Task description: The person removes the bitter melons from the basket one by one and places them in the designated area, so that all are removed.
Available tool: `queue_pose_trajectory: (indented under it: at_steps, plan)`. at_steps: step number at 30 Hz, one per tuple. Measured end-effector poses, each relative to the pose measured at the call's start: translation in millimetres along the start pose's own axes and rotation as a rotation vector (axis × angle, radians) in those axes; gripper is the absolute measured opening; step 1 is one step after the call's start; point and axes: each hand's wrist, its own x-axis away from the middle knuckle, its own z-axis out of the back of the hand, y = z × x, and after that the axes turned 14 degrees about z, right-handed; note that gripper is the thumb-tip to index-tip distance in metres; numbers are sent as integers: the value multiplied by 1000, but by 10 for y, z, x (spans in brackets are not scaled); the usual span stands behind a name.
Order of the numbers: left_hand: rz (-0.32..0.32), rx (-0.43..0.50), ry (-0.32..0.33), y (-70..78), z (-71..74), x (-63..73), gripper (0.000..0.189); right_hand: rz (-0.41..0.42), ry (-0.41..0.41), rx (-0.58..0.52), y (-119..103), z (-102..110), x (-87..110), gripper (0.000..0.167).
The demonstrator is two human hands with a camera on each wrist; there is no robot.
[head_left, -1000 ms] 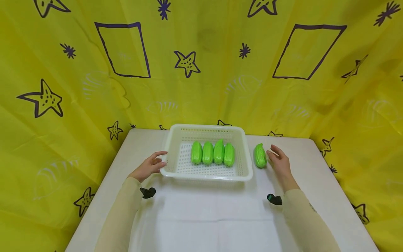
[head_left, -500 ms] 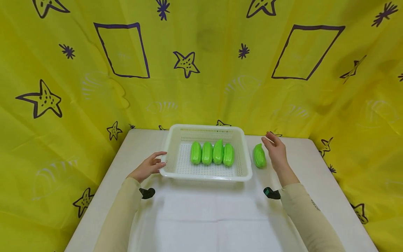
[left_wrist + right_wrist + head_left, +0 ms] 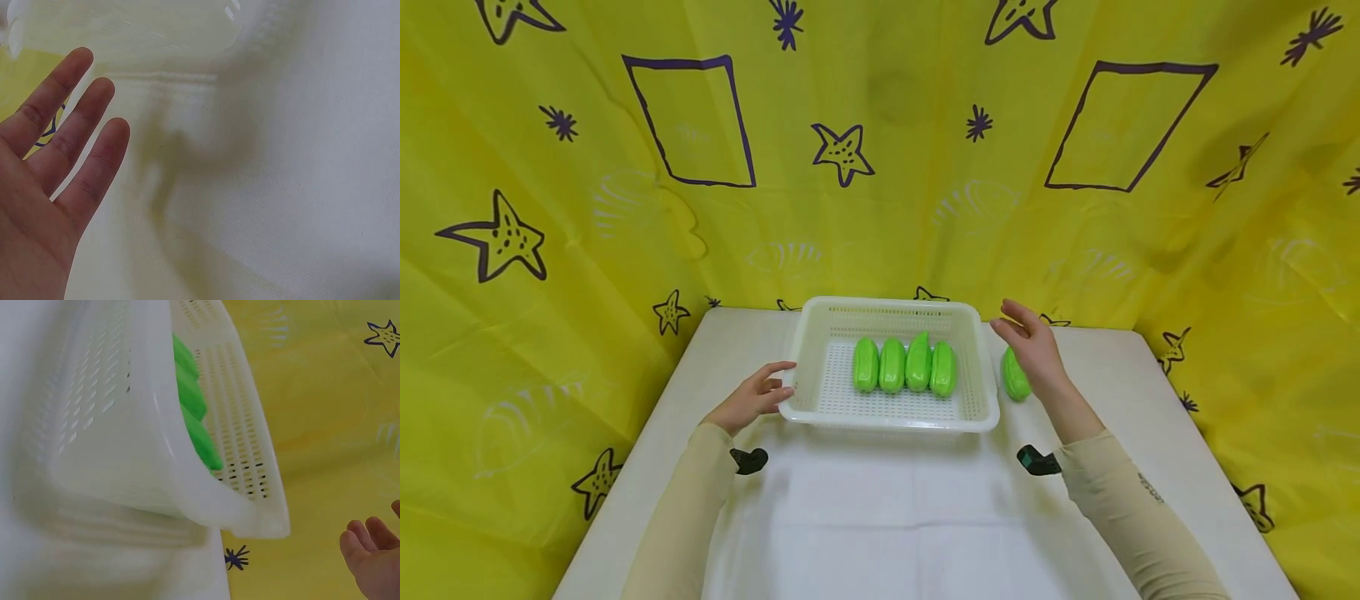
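In the head view a white perforated plastic basket (image 3: 891, 423) sits on the table. Several glossy, ridged, bright green toy vegetables (image 3: 892, 367) lie side by side in it. My left hand (image 3: 748, 402) is at the basket's left rim, fingertips right at the edge; its fingers look straight and spread in the left wrist view. Raised just past the right rim, my right hand (image 3: 1037, 350) has loosely bent fingers and nothing in them. It partly covers a loose green toy vegetable (image 3: 1014, 379) of the same kind, lying on the table to the right of the basket.
A white cloth covers the table (image 3: 880, 517). Yellow curtains (image 3: 880, 225) printed with stars close in the back and both sides, with the back one right behind the basket. A dark wrist-worn piece (image 3: 1039, 460) juts inward from the right sleeve.
My right hand has risen from beside the loose green toy vegetable and moved left, toward the basket's right rim. The left hand, the basket and the vegetables have stayed in place.
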Motion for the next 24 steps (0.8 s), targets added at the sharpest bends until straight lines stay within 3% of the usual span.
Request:
queue_pose_trajectory:
  at_steps: [7, 24]
  plan:
    - [-17, -8, -8, -1, 12, 1, 64, 25, -123, 62, -92, -120, -16, 69]
    - [5, -2, -2, 5, -2, -1, 65, 41, -214, 98, -68, -427, -67, 64]
